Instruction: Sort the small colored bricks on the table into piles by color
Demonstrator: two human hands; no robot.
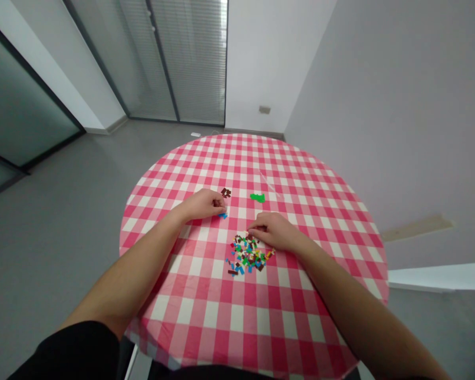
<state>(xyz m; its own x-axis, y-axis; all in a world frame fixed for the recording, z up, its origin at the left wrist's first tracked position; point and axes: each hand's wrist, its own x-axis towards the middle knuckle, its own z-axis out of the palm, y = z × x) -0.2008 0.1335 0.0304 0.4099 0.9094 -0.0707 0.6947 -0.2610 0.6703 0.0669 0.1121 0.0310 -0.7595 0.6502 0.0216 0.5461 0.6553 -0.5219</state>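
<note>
On the checked tablecloth lies a mixed pile of small building bricks (248, 256) in brown, blue, green, white, yellow and red. My right hand (276, 230) reaches in at the pile's far edge, its fingers drawn together; whatever they pinch is too small to name. Left of it and farther off, my left hand (206, 204) rests low with fingers curled. A few blue bricks (222, 216) lie right at its thumb tip, and I cannot make out what is between the fingers. Just beyond that hand sits a small group of brown bricks (226, 192). A cluster of green bricks (257, 198) lies farther right.
The round table (206, 311) has a pink and white checked cloth. A thin clear strip (269, 184) lies beyond the green cluster. Glass partitions (190, 63) stand behind, and a grey-white wall (411, 121) rises at the right.
</note>
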